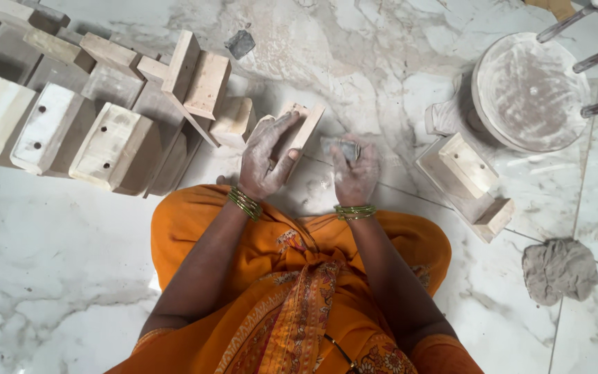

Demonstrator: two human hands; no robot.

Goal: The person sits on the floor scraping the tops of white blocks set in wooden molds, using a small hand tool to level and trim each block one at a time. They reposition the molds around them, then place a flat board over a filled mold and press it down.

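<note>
A person's left hand [266,158] grips a pale wooden block [297,131], fingers wrapped across its face. Just right of the block, the right hand [355,173] closes its fingers around grey sandpaper [341,147].

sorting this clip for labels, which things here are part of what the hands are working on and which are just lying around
In hand:
- wooden block, held by the left hand
- small grey piece, pinched in the right hand

Lying about:
- rows of wooden blocks on the marble floor
- round dusty container
- wooden frame piece
- crumpled grey cloth
- small grey scrap
</note>
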